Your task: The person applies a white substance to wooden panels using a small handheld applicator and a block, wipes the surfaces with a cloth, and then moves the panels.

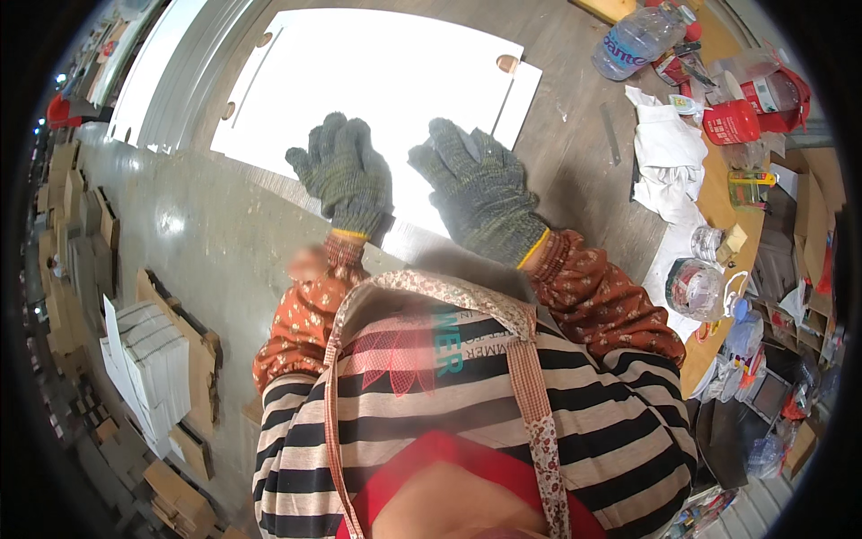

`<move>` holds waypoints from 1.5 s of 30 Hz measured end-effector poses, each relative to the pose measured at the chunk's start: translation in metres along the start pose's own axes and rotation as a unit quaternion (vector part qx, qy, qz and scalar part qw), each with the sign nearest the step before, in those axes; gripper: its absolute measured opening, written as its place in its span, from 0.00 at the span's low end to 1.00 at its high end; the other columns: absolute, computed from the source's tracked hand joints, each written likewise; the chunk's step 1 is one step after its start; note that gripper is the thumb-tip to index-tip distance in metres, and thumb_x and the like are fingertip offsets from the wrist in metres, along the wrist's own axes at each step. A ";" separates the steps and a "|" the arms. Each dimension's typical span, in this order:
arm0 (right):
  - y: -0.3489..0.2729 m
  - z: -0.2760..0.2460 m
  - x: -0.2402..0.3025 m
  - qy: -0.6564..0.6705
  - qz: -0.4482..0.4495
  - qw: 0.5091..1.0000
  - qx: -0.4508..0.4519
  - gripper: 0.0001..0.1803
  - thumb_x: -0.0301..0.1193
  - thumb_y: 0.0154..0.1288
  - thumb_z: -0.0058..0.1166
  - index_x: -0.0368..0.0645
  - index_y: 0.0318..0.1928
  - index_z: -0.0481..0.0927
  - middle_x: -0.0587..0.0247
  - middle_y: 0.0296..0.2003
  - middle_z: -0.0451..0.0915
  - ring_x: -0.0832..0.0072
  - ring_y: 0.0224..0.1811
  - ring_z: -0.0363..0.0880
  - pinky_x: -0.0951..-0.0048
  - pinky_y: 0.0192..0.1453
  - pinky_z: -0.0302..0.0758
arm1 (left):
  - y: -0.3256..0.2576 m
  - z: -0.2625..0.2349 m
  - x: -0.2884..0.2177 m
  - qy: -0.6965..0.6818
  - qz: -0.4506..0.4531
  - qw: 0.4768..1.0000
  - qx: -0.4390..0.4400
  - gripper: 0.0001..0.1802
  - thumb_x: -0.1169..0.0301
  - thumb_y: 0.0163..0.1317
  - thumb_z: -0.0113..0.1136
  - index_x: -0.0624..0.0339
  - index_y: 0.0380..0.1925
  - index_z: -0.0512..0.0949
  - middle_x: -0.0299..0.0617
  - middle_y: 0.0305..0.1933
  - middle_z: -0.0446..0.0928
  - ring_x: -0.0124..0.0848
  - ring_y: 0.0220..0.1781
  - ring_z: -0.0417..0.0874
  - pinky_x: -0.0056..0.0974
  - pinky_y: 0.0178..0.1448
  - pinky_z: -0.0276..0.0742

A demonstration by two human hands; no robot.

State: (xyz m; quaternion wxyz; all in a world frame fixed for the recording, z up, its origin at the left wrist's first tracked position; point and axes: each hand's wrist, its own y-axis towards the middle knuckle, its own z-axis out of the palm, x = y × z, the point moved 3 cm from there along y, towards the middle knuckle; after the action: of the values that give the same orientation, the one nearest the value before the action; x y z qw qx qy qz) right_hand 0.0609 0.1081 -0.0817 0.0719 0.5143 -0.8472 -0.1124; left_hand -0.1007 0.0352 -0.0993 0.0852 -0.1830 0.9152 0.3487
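Observation:
A white board (395, 63) with small round cutouts near its edges lies flat on a wood-grain tabletop. The edge of a second white board (525, 94) shows from under it at the right. Both hands wear grey-green knit gloves with yellow cuff edging. My left hand (346, 171) lies over the near left part of the board, fingers extended and slightly bent, nothing seen in it. Flat with its fingers apart, my right hand (480, 184) rests over the near right part. The palms and whatever they touch beneath are hidden.
To the right, a white cloth (669, 153), a large clear bottle (642, 40), a red jar (732, 123) and a clear plastic jug (696, 289) crowd the table. Stacked white panels (153, 359) stand at the lower left on the floor; long white strips (184, 72) lie at the far left.

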 end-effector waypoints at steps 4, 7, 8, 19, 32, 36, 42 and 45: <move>0.015 0.007 -0.062 -0.047 0.026 0.998 -0.036 0.24 0.35 0.63 0.50 0.48 0.60 0.70 0.54 0.59 0.70 0.64 0.61 0.70 0.62 0.63 0.68 | -0.010 0.002 -0.003 -0.012 0.031 0.999 -0.020 0.09 0.65 0.55 0.53 0.49 0.36 0.78 0.40 0.46 0.75 0.38 0.53 0.72 0.56 0.63 0.54; 0.018 0.015 -0.108 -0.078 0.114 0.980 -0.145 0.23 0.33 0.61 0.52 0.47 0.57 0.71 0.54 0.54 0.72 0.61 0.57 0.73 0.64 0.56 0.73 | -0.007 0.003 -0.016 -0.035 0.049 0.998 -0.017 0.08 0.66 0.55 0.53 0.49 0.35 0.78 0.40 0.46 0.75 0.39 0.52 0.72 0.56 0.63 0.54; 0.021 0.012 -0.103 -0.070 0.126 0.979 -0.146 0.22 0.33 0.60 0.54 0.48 0.56 0.71 0.55 0.53 0.73 0.62 0.56 0.74 0.66 0.55 0.74 | -0.008 0.002 -0.014 -0.035 0.040 0.998 -0.020 0.08 0.66 0.55 0.53 0.49 0.35 0.78 0.40 0.46 0.75 0.39 0.52 0.72 0.56 0.62 0.54; -0.081 -0.016 -0.068 -0.048 0.111 0.982 -0.143 0.20 0.29 0.54 0.54 0.45 0.50 0.73 0.58 0.46 0.74 0.61 0.47 0.76 0.64 0.48 0.75 | -0.040 0.004 -0.053 -0.090 0.177 0.979 -0.052 0.09 0.70 0.49 0.59 0.54 0.33 0.82 0.46 0.42 0.80 0.44 0.47 0.78 0.51 0.53 0.67; -0.087 -0.032 0.031 0.018 0.190 0.976 -0.108 0.20 0.29 0.55 0.54 0.46 0.51 0.76 0.61 0.50 0.75 0.67 0.52 0.75 0.65 0.53 0.73 | -0.014 -0.017 -0.013 -0.238 0.249 0.926 0.154 0.07 0.64 0.54 0.54 0.53 0.29 0.77 0.41 0.29 0.75 0.41 0.33 0.75 0.46 0.38 0.70; -0.074 -0.029 -0.049 -0.067 0.346 0.930 -0.103 0.17 0.29 0.57 0.52 0.48 0.49 0.75 0.59 0.49 0.76 0.65 0.50 0.77 0.64 0.51 0.73 | -0.014 -0.013 -0.022 -0.221 0.273 0.928 0.124 0.07 0.64 0.53 0.55 0.53 0.27 0.77 0.40 0.28 0.75 0.41 0.33 0.76 0.46 0.37 0.70; -0.069 -0.023 0.050 0.012 0.202 0.975 -0.087 0.21 0.29 0.55 0.55 0.46 0.52 0.76 0.58 0.53 0.75 0.69 0.50 0.77 0.67 0.50 0.75 | -0.021 -0.013 -0.013 -0.207 0.261 0.939 0.085 0.07 0.65 0.50 0.56 0.53 0.27 0.78 0.40 0.29 0.76 0.41 0.33 0.76 0.46 0.38 0.71; -0.065 -0.022 0.025 -0.003 0.131 0.990 -0.045 0.23 0.32 0.59 0.52 0.45 0.57 0.73 0.56 0.57 0.72 0.66 0.59 0.71 0.64 0.58 0.71 | -0.014 -0.015 -0.014 -0.230 0.274 0.927 0.115 0.05 0.66 0.50 0.57 0.53 0.26 0.77 0.39 0.28 0.75 0.41 0.32 0.76 0.46 0.38 0.71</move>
State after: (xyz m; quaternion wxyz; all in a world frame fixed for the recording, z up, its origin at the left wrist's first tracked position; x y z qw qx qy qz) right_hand 0.1100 0.0547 -0.0777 0.1060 0.3950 -0.9015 -0.1413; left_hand -0.0824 0.0191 -0.0925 0.2150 0.1711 0.9188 0.2835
